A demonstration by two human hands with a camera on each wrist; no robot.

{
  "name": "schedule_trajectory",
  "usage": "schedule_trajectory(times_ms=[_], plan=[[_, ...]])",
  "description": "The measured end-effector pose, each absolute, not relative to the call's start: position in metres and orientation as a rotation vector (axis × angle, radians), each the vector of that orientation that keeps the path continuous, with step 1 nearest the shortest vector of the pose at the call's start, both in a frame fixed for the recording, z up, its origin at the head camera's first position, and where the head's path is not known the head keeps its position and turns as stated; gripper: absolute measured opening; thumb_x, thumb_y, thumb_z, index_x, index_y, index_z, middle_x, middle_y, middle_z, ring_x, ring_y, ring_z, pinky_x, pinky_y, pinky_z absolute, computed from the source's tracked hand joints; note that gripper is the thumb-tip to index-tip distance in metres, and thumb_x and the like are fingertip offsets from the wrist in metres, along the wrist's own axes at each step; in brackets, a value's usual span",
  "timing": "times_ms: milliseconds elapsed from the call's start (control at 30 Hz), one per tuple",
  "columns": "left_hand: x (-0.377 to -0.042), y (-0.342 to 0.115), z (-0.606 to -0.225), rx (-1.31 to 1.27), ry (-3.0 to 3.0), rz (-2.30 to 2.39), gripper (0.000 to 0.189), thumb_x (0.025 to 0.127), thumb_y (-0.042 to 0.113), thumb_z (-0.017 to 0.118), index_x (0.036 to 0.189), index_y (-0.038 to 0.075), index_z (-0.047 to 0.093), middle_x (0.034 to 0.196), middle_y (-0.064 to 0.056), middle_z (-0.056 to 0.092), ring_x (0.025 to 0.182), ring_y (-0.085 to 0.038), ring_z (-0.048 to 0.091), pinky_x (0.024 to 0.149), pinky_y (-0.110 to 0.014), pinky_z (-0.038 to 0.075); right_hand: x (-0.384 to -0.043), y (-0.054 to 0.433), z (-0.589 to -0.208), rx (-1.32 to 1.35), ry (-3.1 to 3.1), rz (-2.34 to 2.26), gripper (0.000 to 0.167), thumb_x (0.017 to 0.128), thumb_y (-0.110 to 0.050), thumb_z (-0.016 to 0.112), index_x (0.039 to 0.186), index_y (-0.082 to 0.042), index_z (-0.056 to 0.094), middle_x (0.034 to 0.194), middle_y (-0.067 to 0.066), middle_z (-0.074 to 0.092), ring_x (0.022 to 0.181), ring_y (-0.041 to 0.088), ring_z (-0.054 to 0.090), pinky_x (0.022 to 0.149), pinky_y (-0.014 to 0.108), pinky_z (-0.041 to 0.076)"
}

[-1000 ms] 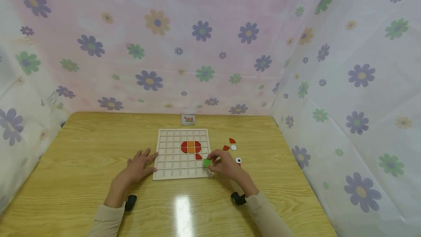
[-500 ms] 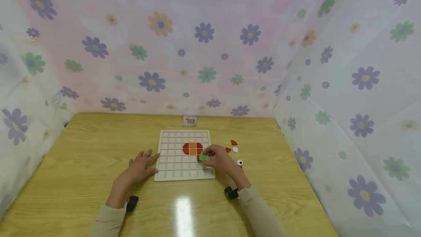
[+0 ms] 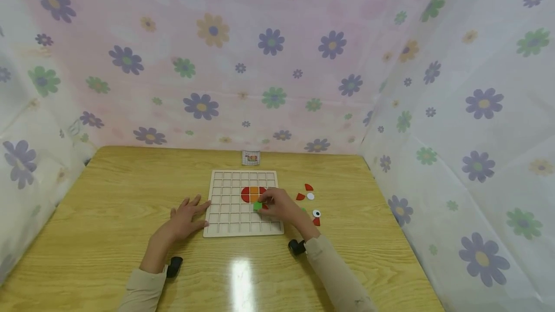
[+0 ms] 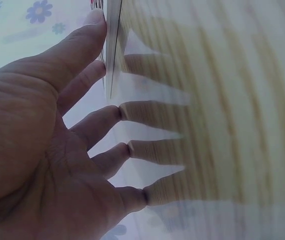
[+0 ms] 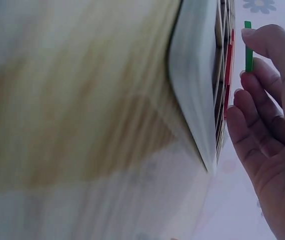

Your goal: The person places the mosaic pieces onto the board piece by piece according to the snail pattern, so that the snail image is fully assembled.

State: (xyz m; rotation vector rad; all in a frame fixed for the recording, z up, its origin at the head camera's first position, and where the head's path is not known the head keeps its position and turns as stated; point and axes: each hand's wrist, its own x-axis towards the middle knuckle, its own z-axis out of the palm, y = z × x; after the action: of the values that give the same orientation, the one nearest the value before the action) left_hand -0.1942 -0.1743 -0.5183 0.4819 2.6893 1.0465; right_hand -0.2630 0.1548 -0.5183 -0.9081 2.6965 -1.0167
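Observation:
A square wooden grid board (image 3: 230, 227) lies on the table, with red pieces (image 3: 245, 194) and orange pieces (image 3: 254, 190) set in its cells. Between the thumb and forefinger of my right hand (image 3: 279, 206) is a green square tile (image 3: 257, 206), pinched over the board just below the orange pieces. From the right wrist view, the green tile (image 5: 249, 47) is seen edge-on, apart from the board. My left hand (image 3: 184, 220) has its fingers spread, with fingertips touching the board's left edge and the table. A red piece is partly covered by the right hand.
Right of the board lie loose red quarter pieces (image 3: 309, 187), a white disc (image 3: 310, 196) and an eye piece (image 3: 316, 214). A small picture card (image 3: 250, 158) is behind the board. Flowered cloth (image 3: 234, 81) walls in the table (image 3: 130, 182).
My right hand has carried the green tile leftward across the board, from its right edge to below the orange pieces. The left hand stays at the board's edge.

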Motion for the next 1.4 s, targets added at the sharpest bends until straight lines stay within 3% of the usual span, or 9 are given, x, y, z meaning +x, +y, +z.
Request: schedule_trajectory(times_ms=[1100, 1400], plan=[[-0.202, -0.172, -0.513, 0.497, 2.704, 0.987, 0.061, 0.097, 0.022, 0.069, 0.151, 0.001, 0.048, 0.159, -0.038, 0.023, 0.144, -0.066, 0.011, 0.101, -0.087, 0.009, -0.279, 0.154, -0.52, -0.818, 2.566, -1.016, 0.015, 0.089, -0.019, 0.081, 0.102, -0.015, 0.075, 0.098, -0.005, 0.068, 0.089, 0.009, 0.062, 0.081, 0.028, 0.054], [-0.199, -0.174, -0.517, 0.476, 2.698, 0.991, 0.061, 0.097, 0.022, 0.07, 0.15, 0.001, 0.048, 0.159, -0.037, 0.023, 0.144, -0.066, 0.011, 0.101, -0.087, 0.01, -0.269, 0.165, -0.507, -0.896, 2.62, -1.168, 0.018, 0.09, -0.01, 0.078, 0.107, -0.003, 0.075, 0.104, 0.011, 0.07, 0.086, 0.021, 0.06, 0.073, 0.028, 0.051]])
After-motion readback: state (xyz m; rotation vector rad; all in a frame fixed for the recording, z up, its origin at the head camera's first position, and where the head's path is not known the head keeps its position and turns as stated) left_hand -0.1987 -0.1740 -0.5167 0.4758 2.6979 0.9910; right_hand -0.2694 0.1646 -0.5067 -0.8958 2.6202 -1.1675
